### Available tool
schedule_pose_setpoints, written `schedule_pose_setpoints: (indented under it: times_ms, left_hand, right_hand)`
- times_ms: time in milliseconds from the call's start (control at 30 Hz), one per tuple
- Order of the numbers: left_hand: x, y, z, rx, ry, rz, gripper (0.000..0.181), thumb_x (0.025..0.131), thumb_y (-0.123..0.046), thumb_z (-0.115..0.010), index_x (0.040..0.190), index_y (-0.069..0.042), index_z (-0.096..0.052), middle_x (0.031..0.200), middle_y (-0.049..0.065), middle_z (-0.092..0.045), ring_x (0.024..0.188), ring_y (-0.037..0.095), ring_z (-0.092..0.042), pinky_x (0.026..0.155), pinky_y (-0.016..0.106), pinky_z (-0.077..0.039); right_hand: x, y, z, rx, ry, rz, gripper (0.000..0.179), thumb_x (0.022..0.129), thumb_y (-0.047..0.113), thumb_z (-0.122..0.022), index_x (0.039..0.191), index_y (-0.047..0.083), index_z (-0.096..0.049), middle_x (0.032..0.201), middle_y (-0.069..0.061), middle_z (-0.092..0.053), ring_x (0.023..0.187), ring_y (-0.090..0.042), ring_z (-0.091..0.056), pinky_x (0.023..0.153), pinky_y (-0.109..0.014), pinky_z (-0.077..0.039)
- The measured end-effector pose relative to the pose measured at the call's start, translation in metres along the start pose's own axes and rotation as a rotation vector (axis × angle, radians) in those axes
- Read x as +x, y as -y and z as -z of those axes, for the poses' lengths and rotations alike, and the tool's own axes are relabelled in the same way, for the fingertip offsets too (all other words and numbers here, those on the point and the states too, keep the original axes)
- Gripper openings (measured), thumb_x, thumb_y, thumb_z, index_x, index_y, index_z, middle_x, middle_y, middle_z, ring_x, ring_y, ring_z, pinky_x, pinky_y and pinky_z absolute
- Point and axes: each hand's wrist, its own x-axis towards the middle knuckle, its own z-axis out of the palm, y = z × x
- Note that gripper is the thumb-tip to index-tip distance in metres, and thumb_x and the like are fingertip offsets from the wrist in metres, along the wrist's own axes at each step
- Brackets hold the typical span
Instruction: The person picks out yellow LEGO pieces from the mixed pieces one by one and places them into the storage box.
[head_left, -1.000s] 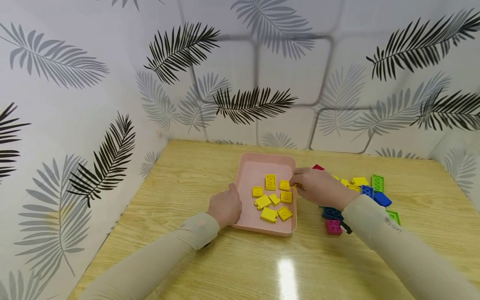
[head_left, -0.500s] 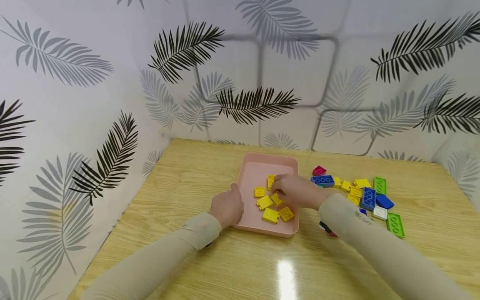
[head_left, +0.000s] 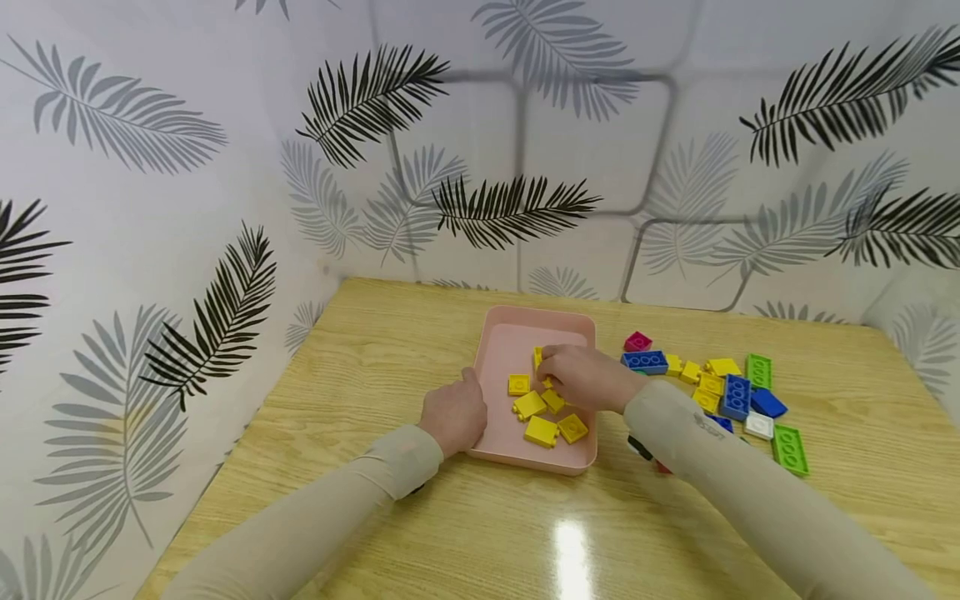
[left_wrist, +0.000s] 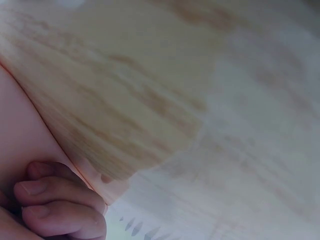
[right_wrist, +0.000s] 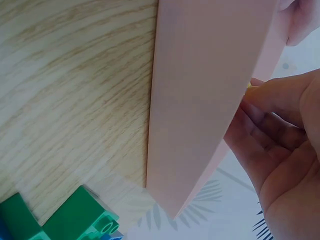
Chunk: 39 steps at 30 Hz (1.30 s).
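Observation:
My left hand [head_left: 455, 414] holds the near left side of a shallow pink tray [head_left: 487, 350], thumb at the rim. Its fingers [left_wrist: 65, 205] are curled beside the tray's wall in the left wrist view. Inside the tray lie several yellow toy bricks [head_left: 541, 432], spread over its middle and near part. My right hand [head_left: 585, 377] reaches over the tray's right wall and pinches a yellow brick, mostly hidden by the fingers. Only a sliver of yellow brick [right_wrist: 248, 87] shows at the fingertips in the right wrist view.
Right of the tray lies a loose group of toy bricks: blue [head_left: 737, 397], yellow [head_left: 723, 367], lime green [head_left: 790, 450], white [head_left: 759, 426] and magenta [head_left: 637, 342]. A dark green brick [right_wrist: 77, 215] shows in the right wrist view. A patterned wall [head_left: 480, 150] borders the wooden table [head_left: 390, 325].
My right hand has moved left from the tray's right rim to over the bricks inside, shifting slightly farther left and away in the last half second. My left hand stays at the tray.

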Motion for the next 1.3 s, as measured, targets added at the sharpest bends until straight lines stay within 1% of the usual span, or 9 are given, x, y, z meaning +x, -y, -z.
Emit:
schedule_pose_setpoints:
  times_ms: [200,367,533,633,733,833,867,1100,1300]
  left_hand:
    - [0.001,-0.001,-0.001,-0.005,0.012,0.01,0.057,0.103,-0.029,-0.053,0.144,0.007,-0.037,0.066,0.006,-0.06,0.051,0.015,-0.057,0.053,0.038,-0.054]
    - [0.003,-0.001,-0.001,-0.011,0.023,0.019,0.058,0.103,-0.029,-0.052,0.146,0.006,-0.036,0.068,0.007,-0.061,0.052,0.015,-0.057,0.054,0.037,-0.054]
    - [0.005,0.0,-0.002,-0.014,0.031,0.021,0.059,0.103,-0.029,-0.051,0.147,0.006,-0.034,0.069,0.007,-0.062,0.053,0.015,-0.058,0.055,0.038,-0.054]
    - [0.005,0.0,-0.003,-0.015,0.029,0.021,0.059,0.103,-0.03,-0.051,0.146,0.006,-0.035,0.069,0.007,-0.061,0.053,0.016,-0.058,0.057,0.039,-0.055]
    - [0.004,-0.001,-0.003,-0.019,0.027,0.026,0.058,0.103,-0.03,-0.052,0.146,0.005,-0.035,0.069,0.007,-0.061,0.053,0.016,-0.058,0.057,0.039,-0.055]
    - [0.003,-0.001,-0.003,-0.022,0.026,0.032,0.057,0.104,-0.03,-0.052,0.146,0.005,-0.036,0.069,0.008,-0.062,0.054,0.017,-0.058,0.058,0.04,-0.055]
    - [0.003,-0.001,-0.002,-0.023,0.026,0.032,0.057,0.104,-0.029,-0.051,0.146,0.005,-0.036,0.069,0.008,-0.062,0.054,0.017,-0.058,0.058,0.04,-0.055]
    - [0.002,-0.002,0.0,-0.043,0.018,0.022,0.053,0.104,-0.027,-0.048,0.145,0.006,-0.037,0.068,0.008,-0.062,0.053,0.017,-0.059,0.056,0.039,-0.055]
    - [0.002,-0.001,-0.001,-0.05,0.021,0.025,0.053,0.104,-0.028,-0.048,0.145,0.005,-0.037,0.066,0.007,-0.061,0.052,0.016,-0.058,0.055,0.038,-0.053]
  right_hand:
    - [0.0,0.0,-0.001,-0.009,0.027,0.001,0.023,0.091,0.003,-0.073,0.111,0.013,-0.077,0.107,-0.002,-0.066,0.094,-0.017,-0.062,0.092,-0.033,-0.056]
    - [0.0,0.003,0.0,-0.004,0.047,-0.053,0.021,0.091,0.008,-0.074,0.11,0.016,-0.076,0.111,-0.001,-0.067,0.102,-0.02,-0.063,0.096,-0.037,-0.054]
    - [-0.002,0.005,0.001,0.011,0.086,-0.109,0.027,0.092,0.01,-0.074,0.118,0.014,-0.074,0.124,-0.005,-0.068,0.117,-0.025,-0.064,0.1,-0.041,-0.052]
    - [-0.004,0.004,0.002,0.015,0.093,-0.11,0.027,0.093,0.009,-0.071,0.12,0.013,-0.074,0.127,-0.006,-0.068,0.119,-0.027,-0.063,0.1,-0.042,-0.051]
    - [-0.009,0.001,0.006,-0.008,0.056,-0.09,0.023,0.095,0.008,-0.068,0.117,0.013,-0.075,0.121,-0.006,-0.068,0.106,-0.023,-0.066,0.094,-0.038,-0.055]
    - [-0.019,-0.006,0.013,-0.043,-0.01,-0.074,0.021,0.095,0.007,-0.066,0.114,0.012,-0.075,0.113,-0.005,-0.068,0.091,-0.018,-0.065,0.086,-0.035,-0.058]
    - [-0.024,-0.009,0.016,-0.053,-0.036,-0.075,0.02,0.095,0.007,-0.066,0.113,0.011,-0.075,0.112,-0.005,-0.069,0.089,-0.017,-0.065,0.084,-0.035,-0.058]
    - [-0.064,-0.041,0.033,-0.089,-0.158,-0.127,0.019,0.097,0.007,-0.063,0.112,0.009,-0.075,0.108,-0.007,-0.071,0.091,-0.02,-0.067,0.08,-0.04,-0.057]
    - [-0.09,-0.075,0.035,-0.053,-0.169,-0.17,0.02,0.096,0.005,-0.063,0.112,0.006,-0.075,0.107,-0.01,-0.069,0.09,-0.022,-0.067,0.082,-0.044,-0.057]
